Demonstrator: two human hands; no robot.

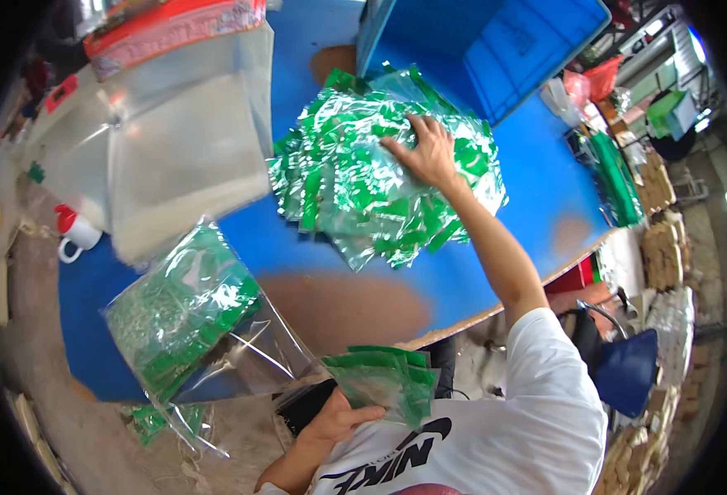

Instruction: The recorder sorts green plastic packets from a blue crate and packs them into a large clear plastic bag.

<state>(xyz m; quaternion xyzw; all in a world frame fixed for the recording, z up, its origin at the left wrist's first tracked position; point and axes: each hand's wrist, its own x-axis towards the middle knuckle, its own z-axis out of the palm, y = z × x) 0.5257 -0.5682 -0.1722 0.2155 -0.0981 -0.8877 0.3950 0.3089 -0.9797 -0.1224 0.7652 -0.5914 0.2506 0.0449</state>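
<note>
A heap of shiny green and clear plastic pouches (363, 177) lies spread on the blue worktable. My right hand (431, 153) reaches over and rests on its top, fingers apart, with no pouch visibly gripped. Close to my body, my left hand (343, 419) is closed on a small fanned bunch of green pouches (386, 381), its thumb across the lower edge. To the left of that bunch, a large clear bag (190, 309) filled with similar green pouches lies at the table's near edge, its loose end trailing toward my left hand.
At the far left lies a stack of large clear plastic bags (186, 144) under a red-topped package (174, 33). A white jug with a red lid (75, 231) stands beside it. A blue crate (495, 58) is behind the heap. Right of the table is a dark blue chair (630, 371).
</note>
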